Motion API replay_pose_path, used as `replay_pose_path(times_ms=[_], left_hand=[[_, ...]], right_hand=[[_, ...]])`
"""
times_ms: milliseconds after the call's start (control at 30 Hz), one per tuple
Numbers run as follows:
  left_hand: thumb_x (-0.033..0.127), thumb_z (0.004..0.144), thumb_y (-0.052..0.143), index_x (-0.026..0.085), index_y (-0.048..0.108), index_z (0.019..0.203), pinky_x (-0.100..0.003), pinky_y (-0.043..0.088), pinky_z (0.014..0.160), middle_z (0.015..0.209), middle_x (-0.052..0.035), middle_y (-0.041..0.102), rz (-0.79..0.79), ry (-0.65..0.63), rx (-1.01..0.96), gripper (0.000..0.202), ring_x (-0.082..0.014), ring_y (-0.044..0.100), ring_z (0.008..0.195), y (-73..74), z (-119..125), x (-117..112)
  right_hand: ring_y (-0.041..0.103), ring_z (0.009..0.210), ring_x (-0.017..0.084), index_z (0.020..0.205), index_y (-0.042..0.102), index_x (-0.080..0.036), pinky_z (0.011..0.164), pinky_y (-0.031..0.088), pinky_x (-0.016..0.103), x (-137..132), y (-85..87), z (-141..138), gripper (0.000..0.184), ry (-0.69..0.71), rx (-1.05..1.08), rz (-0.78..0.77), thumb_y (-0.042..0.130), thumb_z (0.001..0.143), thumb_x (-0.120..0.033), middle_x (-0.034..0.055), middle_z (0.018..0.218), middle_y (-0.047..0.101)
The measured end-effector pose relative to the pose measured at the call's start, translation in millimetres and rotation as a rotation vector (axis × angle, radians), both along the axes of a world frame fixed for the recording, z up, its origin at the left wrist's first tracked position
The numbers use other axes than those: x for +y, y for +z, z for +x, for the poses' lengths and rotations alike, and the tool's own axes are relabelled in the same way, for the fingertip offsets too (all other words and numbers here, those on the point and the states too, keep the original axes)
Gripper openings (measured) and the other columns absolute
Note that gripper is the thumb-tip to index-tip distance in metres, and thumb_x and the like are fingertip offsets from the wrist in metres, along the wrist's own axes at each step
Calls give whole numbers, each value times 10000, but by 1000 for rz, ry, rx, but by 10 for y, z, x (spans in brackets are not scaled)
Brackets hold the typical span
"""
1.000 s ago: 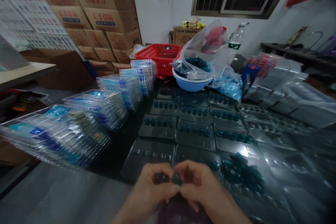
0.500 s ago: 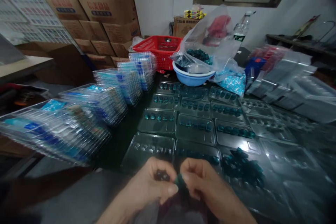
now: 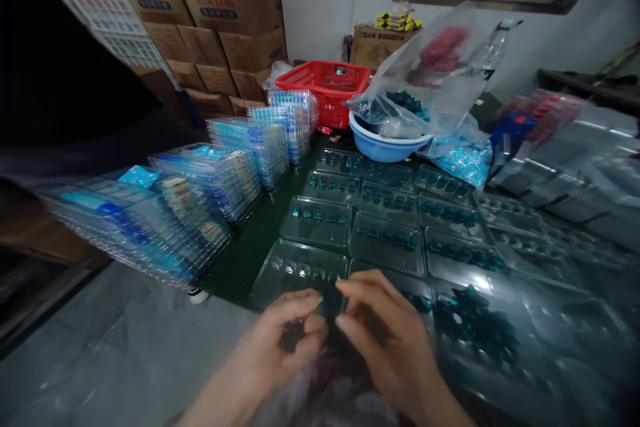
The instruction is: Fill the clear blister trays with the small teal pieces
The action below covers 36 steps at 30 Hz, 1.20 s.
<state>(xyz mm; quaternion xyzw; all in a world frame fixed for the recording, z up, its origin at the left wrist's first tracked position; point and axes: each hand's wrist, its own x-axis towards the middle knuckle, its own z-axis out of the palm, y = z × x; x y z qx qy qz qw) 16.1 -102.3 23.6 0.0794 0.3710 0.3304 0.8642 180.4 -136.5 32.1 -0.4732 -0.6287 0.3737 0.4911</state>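
Note:
In the head view my left hand point(image 3: 293, 333) is low in the middle, fingers curled and thumb closed. A dark, blurred bit shows at its fingertips; I cannot make out what it is. Close beside it, my right hand point(image 3: 393, 330) has thumb and index finger apart, with nothing clear between them. Just beyond my fingers lies a clear plastic tray point(image 3: 273, 280) whose row of hollows shows no teal. Right of my right hand, a pile of dark teal translucent pieces point(image 3: 477, 327) lies on clear trays. Farther back, several clear trays point(image 3: 320, 230) hold rows of teal pieces.
Stacks of filled clear packs point(image 3: 135, 220) line the table's left side. At the back stand a red basket point(image 3: 323, 90), a blue basin point(image 3: 390, 147) and a plastic bag point(image 3: 430, 93) holding teal pieces. More clear packaging point(image 3: 565, 173) is stacked at right. A dark shape point(image 3: 75, 80) fills the upper left.
My hands have parted slightly, and the green piece seen between them earlier no longer shows clearly. My right fingers have spread. The view has turned left, and a dark shape has entered at upper left.

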Motion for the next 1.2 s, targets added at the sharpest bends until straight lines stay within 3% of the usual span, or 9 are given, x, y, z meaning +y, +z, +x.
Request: replay_pose_path(times_ms=[100, 233, 433, 533, 667, 800, 967, 1100, 1200], left_hand=[[135, 687, 592, 137, 485, 598, -123, 244, 354, 508, 46, 383, -3, -25, -46, 140, -29, 368, 402, -56, -17, -1], [192, 706, 584, 138, 482, 568, -148, 172, 311, 491, 47, 378, 23, -47, -36, 180, -22, 292, 344, -70, -75, -28], [197, 711, 592, 138, 471, 555, -150, 179, 350, 459, 57, 355, 109, 18, -9, 206, -25, 313, 362, -115, -172, -42], [214, 751, 549, 133, 482, 583, -152, 152, 346, 456, 59, 336, 137, 3, -43, 198, -20, 280, 347, -143, -223, -21], [254, 789, 514, 116, 531, 646, -138, 182, 348, 512, 37, 384, 167, -6, 3, 199, -22, 339, 372, -105, -356, 33], [259, 794, 519, 117, 601, 813, -128, 303, 364, 575, 16, 446, 138, 164, 86, 165, -44, 422, 433, -15, -600, 108], [141, 769, 514, 69, 638, 799, -235, 497, 564, 729, -94, 580, 145, 458, 111, 147, -144, 563, 645, 12, -894, 176], [96, 738, 505, 45, 634, 914, -308, 518, 640, 856, -158, 617, 231, 486, 62, 224, -227, 595, 781, -19, -961, 173], [50, 734, 507, 56, 620, 949, -312, 519, 670, 849, -148, 629, 259, 461, 99, 243, -229, 607, 802, -31, -916, 172]], right_hand=[[529, 783, 100, 1021, 564, -240, 703, 425, 217, 34, 63, -90, 256, 114, -144, 82, 488, 812, -114, 18, 923, 517], [530, 765, 86, 972, 571, -245, 686, 422, 192, 111, 70, -148, 214, 132, -209, 58, 497, 814, -121, -1, 879, 531], [521, 740, 89, 867, 587, -224, 681, 405, 203, 187, 59, -274, 137, 184, -325, 72, 503, 809, -134, -5, 838, 536], [507, 669, 87, 803, 585, -207, 622, 389, 203, 250, 76, -350, 95, 196, -384, 6, 522, 789, -138, -20, 739, 528], [490, 586, 78, 733, 574, -196, 543, 371, 184, 431, 75, -445, 78, 191, -342, -129, 589, 709, -122, -46, 639, 515], [510, 560, 87, 781, 563, -179, 517, 381, 185, 704, -33, -597, 63, 147, -289, -173, 581, 721, -188, -33, 631, 547], [534, 607, 130, 755, 571, -194, 557, 348, 236, 946, -265, -834, 68, 15, -639, -38, 597, 725, -249, -6, 662, 595], [535, 651, 143, 758, 562, -204, 554, 316, 247, 966, -369, -936, 94, -48, -862, 24, 602, 731, -284, 10, 744, 602], [529, 709, 162, 750, 553, -202, 568, 317, 256, 955, -380, -991, 60, -31, -957, 86, 572, 754, -259, 21, 756, 593]])
